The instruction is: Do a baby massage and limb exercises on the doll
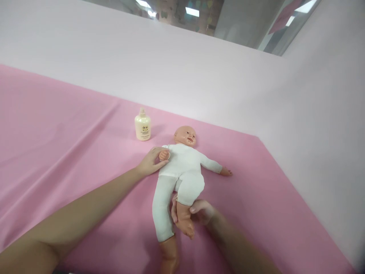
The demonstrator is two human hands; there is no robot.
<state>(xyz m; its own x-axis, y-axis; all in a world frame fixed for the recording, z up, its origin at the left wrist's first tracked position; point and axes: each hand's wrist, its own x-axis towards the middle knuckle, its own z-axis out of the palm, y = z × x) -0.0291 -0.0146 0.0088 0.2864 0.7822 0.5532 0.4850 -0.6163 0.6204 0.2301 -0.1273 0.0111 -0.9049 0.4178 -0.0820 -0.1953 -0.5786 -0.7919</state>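
A baby doll (184, 160) with a white cloth body lies on its back, head toward the wall. My left hand (152, 161) is closed around the doll's arm on the left, and the doll's small fist shows by my fingers. Lower down, my right hand (201, 211) grips the doll's bent leg near the ankle, fingers behind it and thumb on the right side. The doll's other leg stretches straight toward me. Its arm on the right lies out to the side on the sheet.
A cream-coloured lotion bottle (143, 125) stands upright left of the doll's head. Pink sheet (251, 182) covers the surface, with folds at the left. White walls (199, 76) rise behind and at the right, with a window (194, 17) at the top.
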